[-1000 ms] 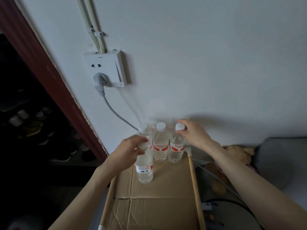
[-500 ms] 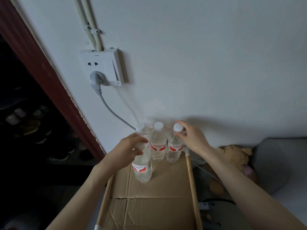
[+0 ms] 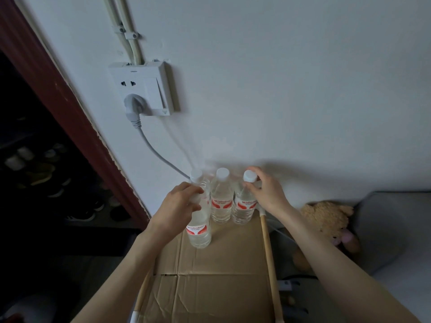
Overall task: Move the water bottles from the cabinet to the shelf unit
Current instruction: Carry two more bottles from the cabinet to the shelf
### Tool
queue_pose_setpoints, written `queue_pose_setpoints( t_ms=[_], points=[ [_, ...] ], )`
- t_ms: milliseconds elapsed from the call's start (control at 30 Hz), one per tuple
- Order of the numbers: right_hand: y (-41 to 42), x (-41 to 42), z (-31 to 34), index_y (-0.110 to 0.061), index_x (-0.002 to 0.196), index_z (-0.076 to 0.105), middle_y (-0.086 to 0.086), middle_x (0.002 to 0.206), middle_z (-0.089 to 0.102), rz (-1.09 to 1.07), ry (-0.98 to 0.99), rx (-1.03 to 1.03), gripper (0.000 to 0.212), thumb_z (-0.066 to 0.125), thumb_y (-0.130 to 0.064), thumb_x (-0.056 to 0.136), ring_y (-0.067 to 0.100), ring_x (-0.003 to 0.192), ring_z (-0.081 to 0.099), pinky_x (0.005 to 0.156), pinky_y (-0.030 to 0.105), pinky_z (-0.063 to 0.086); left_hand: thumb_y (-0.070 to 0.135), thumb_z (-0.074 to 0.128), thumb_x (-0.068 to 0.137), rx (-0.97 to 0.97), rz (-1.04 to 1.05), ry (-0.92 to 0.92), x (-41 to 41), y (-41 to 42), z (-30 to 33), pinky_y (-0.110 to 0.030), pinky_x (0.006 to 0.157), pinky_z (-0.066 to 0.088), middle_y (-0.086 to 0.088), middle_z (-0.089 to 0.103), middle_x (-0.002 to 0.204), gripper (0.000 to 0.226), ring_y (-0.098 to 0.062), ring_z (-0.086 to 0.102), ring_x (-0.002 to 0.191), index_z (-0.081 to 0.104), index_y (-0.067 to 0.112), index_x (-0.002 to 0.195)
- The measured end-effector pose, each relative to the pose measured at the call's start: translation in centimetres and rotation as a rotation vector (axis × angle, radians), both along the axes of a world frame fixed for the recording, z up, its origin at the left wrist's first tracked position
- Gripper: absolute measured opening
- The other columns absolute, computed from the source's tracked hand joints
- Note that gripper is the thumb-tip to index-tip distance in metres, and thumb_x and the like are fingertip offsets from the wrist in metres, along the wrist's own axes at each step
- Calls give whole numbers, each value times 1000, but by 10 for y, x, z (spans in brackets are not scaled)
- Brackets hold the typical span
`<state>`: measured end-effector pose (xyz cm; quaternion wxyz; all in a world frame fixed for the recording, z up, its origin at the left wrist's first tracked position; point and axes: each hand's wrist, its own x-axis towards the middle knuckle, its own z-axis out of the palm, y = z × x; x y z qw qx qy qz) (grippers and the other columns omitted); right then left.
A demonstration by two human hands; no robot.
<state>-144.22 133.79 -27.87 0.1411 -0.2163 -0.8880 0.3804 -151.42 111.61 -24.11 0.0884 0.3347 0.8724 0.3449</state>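
Evidently the placing step is in hand: four water bottles stand upright on the cardboard sheet (image 3: 221, 264) that covers the top of the shelf unit (image 3: 268, 248), whose wooden side rails show at either edge. Three bottles are lined up against the wall, touching or nearly so; the front bottle (image 3: 198, 231) stands just before the left rear bottle (image 3: 200, 183).

The left hand (image 3: 179, 206) is closed round the neck and cap of the front bottle, its base appearing to rest on the cardboard. The right hand (image 3: 265, 194) is pinched on the neck of the right rear bottle (image 3: 242, 206), just below its white cap. The middle rear bottle (image 3: 221, 199) is untouched.

It is judged that both held bottles are set down and that release is what remains; the fingers should be drawn straight up and away, so that the close-packed row is not knocked.

Each bottle is noted as clear plastic, seemingly full, with a white screw cap and a white label bearing red marks. Tall and narrow, they are judged liable to topple on the creased cardboard.
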Motion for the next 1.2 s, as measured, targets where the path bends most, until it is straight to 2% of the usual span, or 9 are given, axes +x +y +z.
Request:
queue_pose_setpoints(
  t_ms=[233, 367, 433, 567, 633, 800, 900, 1033, 1200],
  points=[
    [-13, 19, -24, -23, 141, 29, 0, 140, 42, -142, 199, -380, 75, 69, -24, 78, 12, 124, 43, 99, 29, 41, 12, 67, 79, 152, 57, 33, 11, -6, -15, -29, 96, 40, 10, 49, 120, 53, -15, 48, 113, 48, 21, 128],
    [-10, 27, -54, -19, 145, 19, 4, 143, 41, -136, 85, -526, 98, 71, -39, 64, 17, 126, 46, 102, 39, 43, 20, 76, 70, 302, 217, -100, 24, -13, -41, -28, 96, 41, 12, 32, 130, 89, -9, 41, 119, 21, 31, 140],
    [-11, 27, -70, -20, 145, 19, 0, 137, 47, -77, 5, -572, 95, 72, -33, 68, 15, 123, 49, 98, 33, 44, 26, 80, 64, 346, 322, -206, 35, -12, -63, -38, 96, 46, 8, 31, 132, 97, -15, 44, 120, 18, 34, 138],
    [-17, 22, -91, -16, 136, 35, -5, 128, 52, -59, -67, -512, 64, 67, -20, 81, 9, 116, 49, 91, 25, 38, 52, 81, 52, 324, 395, -455, 40, -14, -128, -52, 97, 45, -4, 37, 139, 108, -21, 46, 123, 16, 43, 137],
    [-18, 19, -98, -16, 131, 41, -1, 129, 54, -80, -60, -482, 58, 67, -24, 81, 10, 115, 51, 96, 29, 40, 57, 79, 52, 287, 423, -534, 39, -15, -149, -52, 97, 45, -6, 43, 137, 104, -20, 48, 122, 20, 41, 136],
    [-16, 16, -107, -17, 131, 34, -4, 127, 51, -121, -25, -609, 62, 68, -17, 79, 14, 119, 50, 99, 32, 43, 28, 76, 70, 187, 488, -576, 43, -6, -142, -36, 83, 48, -9, 60, 117, 67, -21, 59, 100, 40, 24, 126],
    [-16, 16, -110, -18, 131, 38, -15, 116, 52, -131, -35, -674, 59, 68, -16, 80, 17, 116, 54, 101, 42, 45, 38, 73, 65, 197, 521, -587, 42, -7, -146, -44, 86, 49, -6, 60, 116, 68, -23, 58, 101, 43, 29, 125],
    [-17, 14, -113, -18, 130, 41, -17, 113, 52, -162, -34, -697, 56, 68, -18, 80, 17, 112, 56, 101, 48, 44, 20, 71, 73, 228, 547, -601, 37, -4, -152, -50, 91, 46, -7, 58, 117, 55, -26, 54, 108, 45, 27, 121],
    [-19, 14, -115, -17, 131, 39, -9, 124, 50, -186, -19, -683, 59, 69, -20, 80, 18, 116, 54, 101, 48, 45, 44, 66, 61, 255, 540, -619, 37, -4, -155, -49, 89, 49, -6, 60, 113, 57, -24, 56, 105, 47, 32, 113]
  ],
)
